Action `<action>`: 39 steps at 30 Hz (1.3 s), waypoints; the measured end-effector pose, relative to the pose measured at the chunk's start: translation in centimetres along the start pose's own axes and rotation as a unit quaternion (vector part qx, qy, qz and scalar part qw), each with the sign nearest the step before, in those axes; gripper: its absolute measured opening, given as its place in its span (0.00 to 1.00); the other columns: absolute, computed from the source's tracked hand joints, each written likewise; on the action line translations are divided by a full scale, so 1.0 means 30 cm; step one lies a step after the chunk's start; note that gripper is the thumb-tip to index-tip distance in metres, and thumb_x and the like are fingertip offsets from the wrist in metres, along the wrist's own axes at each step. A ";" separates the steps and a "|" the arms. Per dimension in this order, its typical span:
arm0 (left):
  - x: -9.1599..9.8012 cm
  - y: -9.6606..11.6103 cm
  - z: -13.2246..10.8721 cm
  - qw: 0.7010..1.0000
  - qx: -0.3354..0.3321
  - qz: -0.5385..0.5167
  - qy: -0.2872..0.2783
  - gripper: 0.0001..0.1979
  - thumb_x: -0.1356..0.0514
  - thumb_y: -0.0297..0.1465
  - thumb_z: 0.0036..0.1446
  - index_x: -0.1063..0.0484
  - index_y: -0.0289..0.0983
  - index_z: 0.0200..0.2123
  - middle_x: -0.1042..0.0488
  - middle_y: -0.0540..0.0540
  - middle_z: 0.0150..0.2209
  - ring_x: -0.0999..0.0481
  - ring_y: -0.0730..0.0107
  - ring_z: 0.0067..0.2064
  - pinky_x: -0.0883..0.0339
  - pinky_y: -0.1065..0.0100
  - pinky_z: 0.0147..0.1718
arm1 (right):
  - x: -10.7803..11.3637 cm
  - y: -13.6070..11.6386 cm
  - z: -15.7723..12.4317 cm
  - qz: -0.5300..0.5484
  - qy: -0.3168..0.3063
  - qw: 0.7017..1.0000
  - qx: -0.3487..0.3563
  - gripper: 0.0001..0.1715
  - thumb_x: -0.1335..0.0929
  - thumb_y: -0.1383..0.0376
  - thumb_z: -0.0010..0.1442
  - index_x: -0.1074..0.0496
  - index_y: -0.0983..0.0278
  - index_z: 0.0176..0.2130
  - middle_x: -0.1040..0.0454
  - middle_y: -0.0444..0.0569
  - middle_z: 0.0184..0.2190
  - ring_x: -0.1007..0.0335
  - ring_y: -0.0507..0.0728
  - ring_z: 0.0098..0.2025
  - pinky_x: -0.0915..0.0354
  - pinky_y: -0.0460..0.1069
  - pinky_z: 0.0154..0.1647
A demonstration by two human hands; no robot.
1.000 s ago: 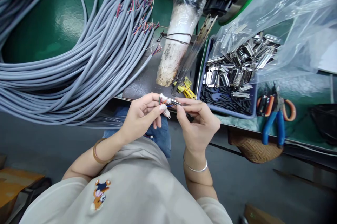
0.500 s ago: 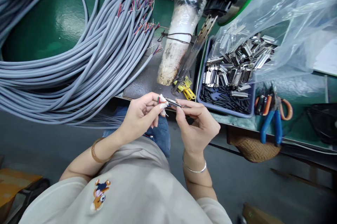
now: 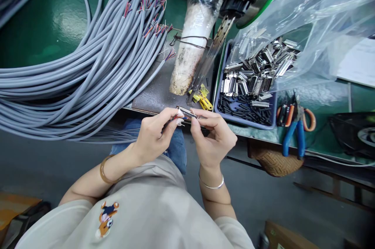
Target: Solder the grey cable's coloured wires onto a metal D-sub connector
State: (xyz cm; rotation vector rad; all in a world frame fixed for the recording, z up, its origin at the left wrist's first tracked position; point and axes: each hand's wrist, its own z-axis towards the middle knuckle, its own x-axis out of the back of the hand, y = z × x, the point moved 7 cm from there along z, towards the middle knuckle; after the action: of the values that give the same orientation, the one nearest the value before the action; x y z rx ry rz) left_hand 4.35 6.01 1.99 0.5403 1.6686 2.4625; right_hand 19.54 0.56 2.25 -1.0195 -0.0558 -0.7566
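My left hand point(image 3: 154, 134) pinches the stripped end of a grey cable, where thin coloured wires point(image 3: 175, 117) show between its fingertips. My right hand point(image 3: 212, 136) grips a small metal connector point(image 3: 186, 112) by its right end, pressed against those wires. Both hands hover just in front of the bench edge, above my lap. How the wires sit in the connector is too small to tell.
A large bundle of grey cables point(image 3: 88, 57) with stripped coloured tips covers the green bench point(image 3: 38, 30). A blue tray point(image 3: 265, 123) holds metal connectors and black sleeves under a plastic bag point(image 3: 307, 15). A wrapped tool point(image 3: 190, 54), yellow clips point(image 3: 203, 100) and pliers point(image 3: 295, 126) lie nearby.
Both hands stayed together on the wires and connector, with small finger shifts. The view drifted, so everything sits slightly left and higher.
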 end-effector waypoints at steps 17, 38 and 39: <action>0.000 -0.047 0.018 0.996 0.043 0.025 0.077 0.04 0.37 0.30 0.62 0.26 0.36 0.34 0.22 0.50 0.31 0.35 0.82 0.22 0.40 0.76 0.23 | -0.010 -0.018 0.010 -0.040 0.019 0.998 0.054 0.08 0.27 0.71 0.61 0.27 0.58 0.36 0.16 0.47 0.43 0.17 0.57 0.42 0.20 0.53 0.41; 0.007 -0.005 0.041 0.995 -0.020 0.071 0.070 0.09 0.36 0.22 0.55 0.27 0.36 0.40 0.27 0.56 0.27 0.34 0.83 0.21 0.38 0.78 0.23 | -0.006 0.000 0.043 -0.018 -0.006 0.999 0.034 0.10 0.25 0.73 0.58 0.26 0.59 0.33 0.16 0.45 0.44 0.18 0.56 0.43 0.20 0.52 0.44; 0.009 -0.013 0.034 0.995 -0.013 0.071 0.071 0.11 0.35 0.21 0.55 0.27 0.36 0.42 0.27 0.55 0.27 0.32 0.83 0.21 0.36 0.78 0.25 | -0.004 0.000 0.041 -0.021 -0.004 0.999 0.035 0.10 0.25 0.73 0.58 0.27 0.60 0.33 0.16 0.45 0.44 0.18 0.56 0.43 0.21 0.52 0.44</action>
State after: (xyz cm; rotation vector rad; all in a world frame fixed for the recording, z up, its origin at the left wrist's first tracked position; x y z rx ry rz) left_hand 4.42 7.15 2.03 0.5085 1.7000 2.6782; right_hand 19.82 1.60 2.88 -0.9575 -0.1099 -0.7836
